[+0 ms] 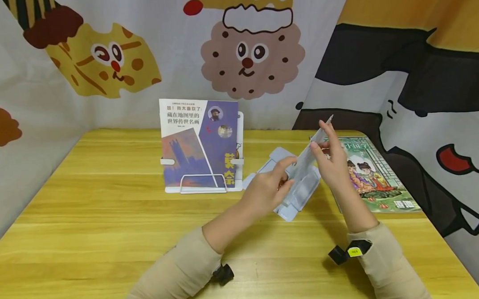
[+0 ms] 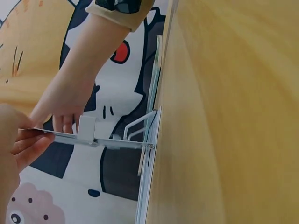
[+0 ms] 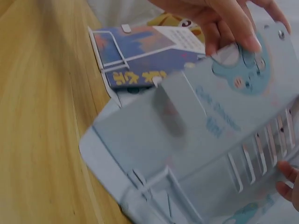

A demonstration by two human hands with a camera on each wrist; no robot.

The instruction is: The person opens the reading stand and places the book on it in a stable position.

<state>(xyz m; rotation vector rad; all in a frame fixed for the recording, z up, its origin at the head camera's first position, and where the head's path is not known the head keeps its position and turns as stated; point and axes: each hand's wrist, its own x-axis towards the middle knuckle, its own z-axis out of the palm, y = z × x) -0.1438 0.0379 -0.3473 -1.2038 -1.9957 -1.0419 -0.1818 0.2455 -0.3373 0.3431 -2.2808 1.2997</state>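
A light blue folding book stand [image 1: 304,169] with a cartoon print is on the table, its panel raised steeply above the flat base. My left hand [image 1: 267,184] pinches one edge of that panel, thumb and fingers on opposite faces; the left wrist view shows the same left hand [image 2: 23,142] at the panel's end. My right hand [image 1: 334,158] grips the opposite edge, higher up. In the right wrist view, a wire support [image 3: 170,186] sits near the base, and right-hand fingertips [image 3: 287,179] lie beside a row of slots.
Left of the hands, a purple art book [image 1: 201,144] stands upright on a white book stand [image 1: 240,122]. A green illustrated book [image 1: 379,174] lies flat at the right edge of the wooden table [image 1: 106,226]. A cartoon-printed curtain [image 1: 169,18] hangs behind.
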